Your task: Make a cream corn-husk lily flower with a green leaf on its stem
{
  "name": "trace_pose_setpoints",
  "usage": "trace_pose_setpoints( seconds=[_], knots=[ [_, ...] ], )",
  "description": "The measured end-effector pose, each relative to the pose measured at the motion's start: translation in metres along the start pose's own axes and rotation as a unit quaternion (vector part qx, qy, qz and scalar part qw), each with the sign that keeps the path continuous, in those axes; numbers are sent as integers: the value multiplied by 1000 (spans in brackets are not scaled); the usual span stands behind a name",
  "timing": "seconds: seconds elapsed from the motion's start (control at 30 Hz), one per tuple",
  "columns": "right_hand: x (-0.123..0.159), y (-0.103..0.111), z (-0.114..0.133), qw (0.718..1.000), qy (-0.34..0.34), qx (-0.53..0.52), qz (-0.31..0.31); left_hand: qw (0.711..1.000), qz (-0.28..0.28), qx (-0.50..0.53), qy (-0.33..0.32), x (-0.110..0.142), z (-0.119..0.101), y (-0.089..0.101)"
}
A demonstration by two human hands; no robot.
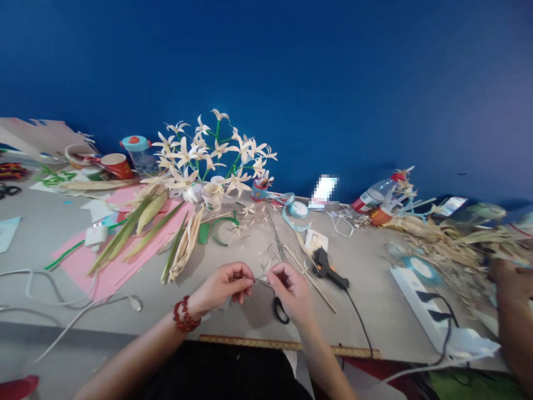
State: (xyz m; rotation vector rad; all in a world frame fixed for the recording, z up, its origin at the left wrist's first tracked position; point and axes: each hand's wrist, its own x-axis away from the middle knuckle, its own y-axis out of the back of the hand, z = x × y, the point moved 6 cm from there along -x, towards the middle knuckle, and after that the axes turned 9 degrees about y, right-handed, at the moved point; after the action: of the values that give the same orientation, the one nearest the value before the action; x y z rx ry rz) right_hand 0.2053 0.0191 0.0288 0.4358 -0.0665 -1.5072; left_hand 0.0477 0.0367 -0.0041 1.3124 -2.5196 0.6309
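My left hand (233, 284) and my right hand (290, 286) are close together above the front of the table, fingertips pinched. Between them runs a thin, dark wire-like piece (261, 281), gripped at both ends; its exact kind is too small to tell. Under my right hand a black scissors handle (281, 311) shows, its blades hidden. A black glue gun (328, 269) lies to the right with its cord trailing forward. Thin stalks (306, 266) and long wires (275, 230) lie just beyond my hands. Farther back stands a bunch of cream husk flowers (208, 150) on green stems.
Corn husks (187, 244) and pink paper (75, 266) lie left. A ribbon roll (298, 209) and a plastic bottle (375, 194) are at the back. A white power strip (428, 311) lies right, near another person's hand (514, 283). A wooden ruler (258, 341) lies along the front edge.
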Motion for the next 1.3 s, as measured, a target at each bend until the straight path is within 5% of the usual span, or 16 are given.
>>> trace_pose_setpoints(
  seconds=[0.2, 0.4, 0.53, 0.7, 1.1, 1.2, 1.3],
  knots=[
    [7, -13, -10, 995, -28, -87, 27, 1000, -6, 4, -2, 3, 2, -2],
    [7, -5, -12, 992, -44, -115, -29, 1000, 12, -21, 9, 5, 0, -6],
    [4, -11, -1, 991, -5, -130, 34, 999, 18, -30, 19, 5, 2, -1],
    [4, -6, -1, 989, 2, -149, -13, 999, 7, -33, 8, 9, -3, 5],
    [-4, -9, 6, 991, 54, -116, 46, 993, -3, -116, -15, 12, -18, 2],
    [-3, -10, 1, 989, 30, -146, 14, 971, -65, -206, -101, 15, -26, 1],
    [1, -17, -10, 968, -45, -240, -57, 870, -161, -356, -302, 27, -40, -5]
  ],
)
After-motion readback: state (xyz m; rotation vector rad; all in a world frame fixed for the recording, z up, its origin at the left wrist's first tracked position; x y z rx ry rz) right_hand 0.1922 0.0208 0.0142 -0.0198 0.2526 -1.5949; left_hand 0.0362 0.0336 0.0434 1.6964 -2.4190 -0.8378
